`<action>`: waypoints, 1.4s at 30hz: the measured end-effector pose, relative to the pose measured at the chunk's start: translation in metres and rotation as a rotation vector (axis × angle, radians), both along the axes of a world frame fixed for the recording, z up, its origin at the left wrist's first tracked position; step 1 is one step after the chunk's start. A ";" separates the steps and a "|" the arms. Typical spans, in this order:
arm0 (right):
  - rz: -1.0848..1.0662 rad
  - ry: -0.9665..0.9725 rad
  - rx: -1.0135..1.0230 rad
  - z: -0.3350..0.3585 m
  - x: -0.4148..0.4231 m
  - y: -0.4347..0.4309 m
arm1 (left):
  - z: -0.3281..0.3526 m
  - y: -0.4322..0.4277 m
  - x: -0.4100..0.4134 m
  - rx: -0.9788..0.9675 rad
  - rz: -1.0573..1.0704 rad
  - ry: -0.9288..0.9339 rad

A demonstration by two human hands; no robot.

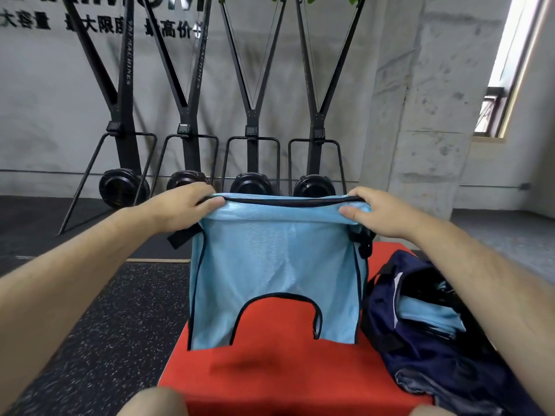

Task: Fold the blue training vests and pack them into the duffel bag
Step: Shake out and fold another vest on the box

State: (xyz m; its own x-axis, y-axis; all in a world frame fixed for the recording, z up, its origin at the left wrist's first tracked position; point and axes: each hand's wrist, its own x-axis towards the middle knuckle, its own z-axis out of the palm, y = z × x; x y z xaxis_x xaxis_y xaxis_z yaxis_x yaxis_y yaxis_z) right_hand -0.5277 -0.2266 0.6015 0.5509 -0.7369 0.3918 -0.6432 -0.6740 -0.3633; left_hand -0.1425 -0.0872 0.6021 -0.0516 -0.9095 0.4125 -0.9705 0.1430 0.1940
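Note:
A light blue mesh training vest (pixel 276 265) with dark trim hangs in the air above a red box (pixel 270 379). My left hand (pixel 183 208) pinches its top left corner and my right hand (pixel 381 214) pinches its top right corner, holding the upper edge stretched level. The vest's neck cutout points down, just above the box top. To the right, a navy duffel bag (pixel 426 340) lies open on the box, with a folded blue vest (pixel 429 316) inside it.
Several black ski machines (pixel 252 163) stand along the grey wall behind the box. Speckled black rubber floor (pixel 114 325) lies to the left. A concrete pillar (pixel 429 130) and a window are at the right. My knees show at the bottom edge.

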 end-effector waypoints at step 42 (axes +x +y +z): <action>-0.217 0.419 0.342 -0.331 0.099 -0.159 | -0.326 -0.168 -0.027 0.493 0.356 -0.055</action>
State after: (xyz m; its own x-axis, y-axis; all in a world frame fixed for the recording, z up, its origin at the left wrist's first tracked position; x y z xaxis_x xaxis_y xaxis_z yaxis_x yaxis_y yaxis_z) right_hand -0.4287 -0.3858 0.2708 0.4296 -0.8966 -0.1070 -0.8895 -0.3998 -0.2214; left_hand -0.1699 -0.2548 0.2758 0.2811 -0.9581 -0.0558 -0.9528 -0.2855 0.1028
